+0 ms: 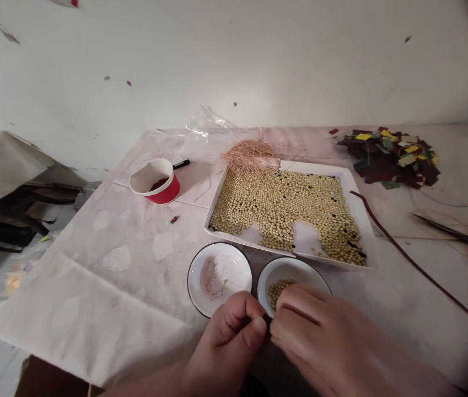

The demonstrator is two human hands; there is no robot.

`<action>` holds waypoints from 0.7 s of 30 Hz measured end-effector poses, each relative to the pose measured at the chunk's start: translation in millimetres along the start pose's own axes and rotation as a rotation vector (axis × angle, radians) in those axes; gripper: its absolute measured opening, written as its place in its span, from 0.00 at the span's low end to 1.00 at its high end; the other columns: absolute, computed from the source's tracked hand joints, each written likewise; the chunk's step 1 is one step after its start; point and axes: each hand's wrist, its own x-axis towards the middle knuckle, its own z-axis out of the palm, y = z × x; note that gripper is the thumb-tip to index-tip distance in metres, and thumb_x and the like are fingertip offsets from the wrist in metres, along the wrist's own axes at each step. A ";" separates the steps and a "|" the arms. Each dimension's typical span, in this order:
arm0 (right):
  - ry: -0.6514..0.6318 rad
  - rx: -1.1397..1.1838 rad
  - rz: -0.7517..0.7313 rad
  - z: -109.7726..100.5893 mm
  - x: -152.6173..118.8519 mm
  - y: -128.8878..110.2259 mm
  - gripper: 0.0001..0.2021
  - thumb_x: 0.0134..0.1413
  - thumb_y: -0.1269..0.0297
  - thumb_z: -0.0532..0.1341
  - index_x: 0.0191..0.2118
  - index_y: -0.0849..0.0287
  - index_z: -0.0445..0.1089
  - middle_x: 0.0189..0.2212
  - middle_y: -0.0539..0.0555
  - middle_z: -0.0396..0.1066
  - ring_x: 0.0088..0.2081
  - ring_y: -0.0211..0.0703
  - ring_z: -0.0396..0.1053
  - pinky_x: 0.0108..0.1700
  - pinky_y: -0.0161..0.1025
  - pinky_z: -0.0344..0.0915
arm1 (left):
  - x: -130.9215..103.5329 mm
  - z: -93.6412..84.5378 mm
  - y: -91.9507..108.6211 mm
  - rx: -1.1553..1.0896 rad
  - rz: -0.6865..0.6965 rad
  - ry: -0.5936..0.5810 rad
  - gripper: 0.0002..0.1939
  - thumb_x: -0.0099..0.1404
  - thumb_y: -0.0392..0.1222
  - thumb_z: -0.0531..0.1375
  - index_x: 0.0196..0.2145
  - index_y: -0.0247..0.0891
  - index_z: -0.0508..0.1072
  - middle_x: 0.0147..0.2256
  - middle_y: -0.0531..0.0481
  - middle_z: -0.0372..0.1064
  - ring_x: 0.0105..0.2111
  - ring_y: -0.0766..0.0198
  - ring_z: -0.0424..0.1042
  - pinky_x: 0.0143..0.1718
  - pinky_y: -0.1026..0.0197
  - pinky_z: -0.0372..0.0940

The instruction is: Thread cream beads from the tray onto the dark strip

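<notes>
My left hand (234,333) is closed in a pinch at the bottom centre, around something dark and too small to name. Close beside it, my right hand (316,325) has its fingers bent together, with their tips hidden. It partly covers a white bowl (264,281) holding small tan beads (277,289). Left of that bowl is another dark-rimmed white bowl (231,270) with reddish residue inside. Behind both bowls lies a shallow white tray (360,193) of many pale, round beads (275,204), with a few black ones among them.
A red and white cup (167,193) stands left, near a black marker (181,164). Tangled copper-coloured thread (248,157) rests on the tray's back edge. Coloured scraps (403,160), a dark red strip (407,256) and dark scissors (452,231) lie right. A wall rises behind.
</notes>
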 end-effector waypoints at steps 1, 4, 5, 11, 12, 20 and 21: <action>-0.006 -0.008 0.005 0.8 0.0 0.3 0.09 0.46 0.78 0.59 0.26 0.54 0.64 0.25 0.48 0.67 0.25 0.39 0.63 0.22 0.38 0.52 | 0.0 0.1 0.2 0.001 -0.001 -0.001 0.16 0.62 0.51 0.59 0.26 0.37 0.62 0.23 0.55 0.59 0.23 0.70 0.54 0.26 0.65 0.50; -0.038 0.022 0.013 2.7 1.9 1.7 0.08 0.49 0.76 0.60 0.28 0.54 0.65 0.27 0.49 0.67 0.28 0.41 0.65 0.24 0.37 0.56 | -0.5 -0.9 -0.9 -0.008 0.007 -0.002 0.16 0.61 0.51 0.59 0.26 0.38 0.61 0.22 0.56 0.58 0.23 0.70 0.54 0.26 0.65 0.50; -0.046 0.051 0.013 2.7 3.0 2.2 0.08 0.49 0.76 0.60 0.28 0.54 0.65 0.28 0.48 0.68 0.29 0.41 0.65 0.25 0.36 0.57 | -0.8 -1.5 -1.4 -0.002 0.010 0.001 0.16 0.61 0.51 0.59 0.26 0.38 0.61 0.22 0.56 0.58 0.23 0.70 0.53 0.26 0.65 0.50; -0.113 0.161 0.065 -1.7 6.7 3.3 0.09 0.51 0.77 0.61 0.30 0.55 0.65 0.30 0.47 0.68 0.31 0.39 0.66 0.28 0.34 0.60 | -1.4 -4.4 -3.3 0.024 0.017 -0.029 0.15 0.62 0.50 0.58 0.27 0.37 0.62 0.23 0.56 0.58 0.24 0.70 0.54 0.27 0.65 0.51; -0.109 0.166 0.070 -2.1 6.6 3.5 0.08 0.51 0.77 0.61 0.30 0.55 0.65 0.30 0.47 0.67 0.31 0.39 0.66 0.28 0.34 0.60 | -1.2 -4.6 -3.9 0.023 0.022 -0.040 0.15 0.63 0.50 0.58 0.27 0.37 0.62 0.23 0.56 0.58 0.24 0.71 0.54 0.27 0.66 0.51; -0.037 0.111 0.051 3.4 5.9 3.8 0.07 0.51 0.75 0.61 0.28 0.56 0.64 0.28 0.48 0.67 0.29 0.38 0.65 0.26 0.34 0.58 | 0.3 -8.3 -9.2 0.031 0.019 -0.035 0.16 0.63 0.52 0.57 0.27 0.37 0.62 0.24 0.55 0.59 0.25 0.70 0.56 0.27 0.65 0.52; -0.028 0.086 0.035 4.3 5.8 3.2 0.08 0.50 0.75 0.61 0.27 0.56 0.64 0.27 0.48 0.67 0.28 0.39 0.64 0.25 0.35 0.57 | 0.1 -8.2 -8.7 0.042 0.015 -0.029 0.16 0.62 0.52 0.58 0.27 0.37 0.62 0.24 0.55 0.59 0.25 0.70 0.55 0.27 0.65 0.52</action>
